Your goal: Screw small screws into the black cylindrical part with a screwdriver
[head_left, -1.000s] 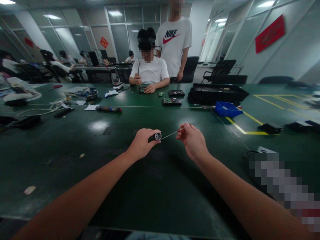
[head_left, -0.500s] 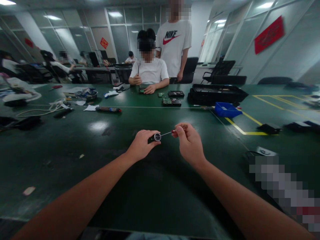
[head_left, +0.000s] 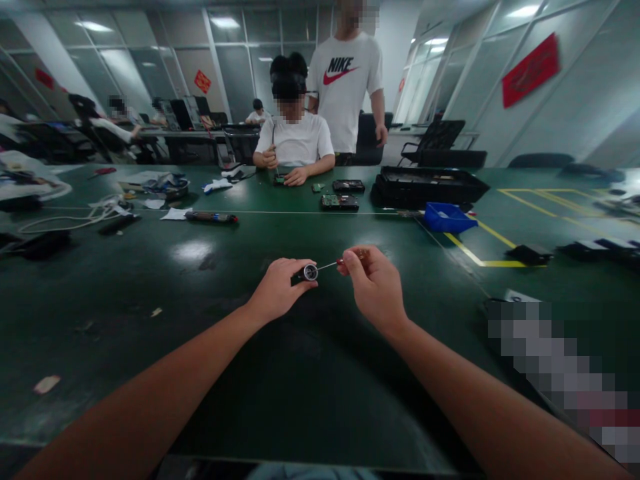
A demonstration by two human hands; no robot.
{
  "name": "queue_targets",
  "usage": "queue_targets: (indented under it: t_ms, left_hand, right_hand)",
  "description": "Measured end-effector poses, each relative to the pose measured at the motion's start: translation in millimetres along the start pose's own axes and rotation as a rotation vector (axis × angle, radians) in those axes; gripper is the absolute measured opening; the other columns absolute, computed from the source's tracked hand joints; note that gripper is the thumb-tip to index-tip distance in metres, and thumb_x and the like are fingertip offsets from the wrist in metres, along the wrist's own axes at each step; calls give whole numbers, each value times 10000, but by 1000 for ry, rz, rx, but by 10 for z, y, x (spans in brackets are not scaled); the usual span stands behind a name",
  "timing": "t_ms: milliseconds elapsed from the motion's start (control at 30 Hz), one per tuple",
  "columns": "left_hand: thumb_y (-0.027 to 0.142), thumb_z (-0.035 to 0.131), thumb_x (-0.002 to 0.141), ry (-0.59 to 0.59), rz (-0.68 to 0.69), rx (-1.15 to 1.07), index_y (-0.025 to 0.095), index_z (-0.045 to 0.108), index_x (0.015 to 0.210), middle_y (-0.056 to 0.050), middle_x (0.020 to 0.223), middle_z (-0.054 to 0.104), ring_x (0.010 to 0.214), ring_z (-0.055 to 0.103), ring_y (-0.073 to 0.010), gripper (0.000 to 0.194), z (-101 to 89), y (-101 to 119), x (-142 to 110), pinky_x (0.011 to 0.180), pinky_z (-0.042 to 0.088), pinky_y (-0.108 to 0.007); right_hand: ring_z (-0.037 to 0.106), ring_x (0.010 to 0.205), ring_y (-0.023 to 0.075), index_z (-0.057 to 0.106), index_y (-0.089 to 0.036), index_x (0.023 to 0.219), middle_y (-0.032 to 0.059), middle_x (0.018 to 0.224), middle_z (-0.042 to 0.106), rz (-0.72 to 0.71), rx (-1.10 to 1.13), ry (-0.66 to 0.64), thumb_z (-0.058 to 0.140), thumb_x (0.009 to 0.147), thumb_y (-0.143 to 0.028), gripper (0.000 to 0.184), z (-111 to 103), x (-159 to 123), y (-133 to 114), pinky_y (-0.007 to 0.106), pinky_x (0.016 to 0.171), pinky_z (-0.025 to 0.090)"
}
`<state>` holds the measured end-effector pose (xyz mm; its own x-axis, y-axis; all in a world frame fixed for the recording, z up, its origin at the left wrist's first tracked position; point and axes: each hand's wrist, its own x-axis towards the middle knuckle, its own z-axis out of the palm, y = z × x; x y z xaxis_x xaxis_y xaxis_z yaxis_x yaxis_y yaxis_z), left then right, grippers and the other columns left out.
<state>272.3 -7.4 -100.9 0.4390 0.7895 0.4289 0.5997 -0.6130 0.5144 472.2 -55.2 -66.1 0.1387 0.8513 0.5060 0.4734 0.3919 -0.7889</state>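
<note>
My left hand (head_left: 280,288) is closed around a small dark cylindrical part (head_left: 311,272), whose pale round rim and inner ribs face right and toward me. Most of its body is hidden in the palm. Between the thumb and fingers of my right hand (head_left: 375,283) is a screwdriver (head_left: 341,262) with a reddish handle, mostly covered by the fingers. Its thin metal shaft points left, and the tip meets the open end of the cylindrical part; whether it sits inside or just at the rim I cannot tell. Both hands are above the green table (head_left: 320,387).
Across the table a seated person (head_left: 293,143) works on a small board, and another person (head_left: 345,93) stands behind. Circuit boards (head_left: 340,201), a black case (head_left: 430,187) and a blue bin (head_left: 450,218) lie beyond my hands. A pen-like tool (head_left: 212,217) and cables (head_left: 75,220) are left.
The view has shifted slightly, so everything sits a little further left. My hands keep their grips, with the screwdriver still at the cylindrical part. The standing person's hand has risen.
</note>
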Motion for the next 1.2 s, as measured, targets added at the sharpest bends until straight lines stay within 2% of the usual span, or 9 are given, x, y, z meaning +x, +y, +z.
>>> queue_targets:
  t_ms: [167, 267, 367, 500, 600, 767, 1033, 1133, 1200]
  left_hand:
    - [342, 722, 858, 10, 11, -15, 252, 661, 1196, -30, 1118, 725, 1020, 631, -239, 355, 9, -13, -8, 924, 455, -416]
    - [347, 718, 862, 9, 15, -11, 253, 658, 1205, -29, 1128, 724, 1027, 633, -240, 361, 22, -17, -9, 924, 452, -417]
    - [348, 719, 861, -1, 26, -7, 257, 663, 1194, -24, 1119, 728, 1029, 638, -238, 350, 31, -19, -8, 937, 445, -417]
    - [370, 707, 869, -20, 35, -15, 266, 664, 1190, -19, 1118, 729, 1039, 636, -236, 340, 31, -18, -10, 955, 438, -418]
    - [357, 713, 866, -5, 30, -9, 260, 660, 1193, -22, 1129, 727, 1038, 636, -237, 345, 27, -13, -10, 949, 445, -417]
    - [331, 723, 859, 4, 10, 2, 255, 661, 1186, -19, 1101, 729, 1007, 635, -231, 342, 26, -7, -3, 922, 457, -411]
    - [293, 723, 860, 44, 29, -1, 257, 648, 1208, -21, 1128, 713, 1054, 615, -229, 358, -18, 0, 3, 935, 449, -401]
    - [292, 730, 857, 35, 65, 22, 267, 648, 1204, -14, 1151, 709, 1079, 609, -228, 358, -37, 5, 13, 965, 425, -414]
    - [303, 729, 858, 8, 53, 36, 268, 652, 1195, -11, 1121, 716, 1049, 616, -226, 347, -37, -2, 16, 945, 427, -416]
  right_hand:
    - [578, 550, 142, 594, -214, 764, 7, 648, 657, -99, -243, -6, 631, 899, -452, 275, -46, -7, -46, 287, 532, 411]
    - [643, 692, 163, 591, -209, 929, 34, 798, 688, -214, -195, -73, 555, 941, -317, 115, -48, -25, -38, 297, 634, 474]
    - [651, 753, 168, 566, -205, 1026, 35, 845, 675, -291, -148, -123, 507, 940, -235, 108, -45, -42, -27, 307, 709, 489]
    - [580, 607, 137, 592, -213, 892, -7, 692, 608, -273, -191, -135, 475, 989, -320, 186, -44, -46, -47, 286, 605, 421]
    - [589, 633, 139, 596, -213, 916, 4, 734, 629, -245, -173, -108, 430, 1010, -312, 215, -39, -46, -55, 293, 629, 424]
    - [657, 783, 176, 547, -214, 1083, 32, 867, 673, -118, 40, -65, 482, 979, -290, 144, -14, -38, 16, 328, 727, 490]
    - [638, 740, 164, 617, -201, 935, 40, 836, 655, 199, 438, 13, 518, 940, -400, 222, 79, 87, 186, 349, 736, 537]
    - [609, 678, 152, 605, -203, 866, 19, 767, 616, 382, 623, -11, 535, 917, -423, 236, 72, 161, 292, 333, 683, 539]
    - [583, 639, 143, 597, -203, 827, 6, 727, 590, 446, 635, 3, 553, 905, -413, 228, 55, 201, 349, 311, 633, 524]
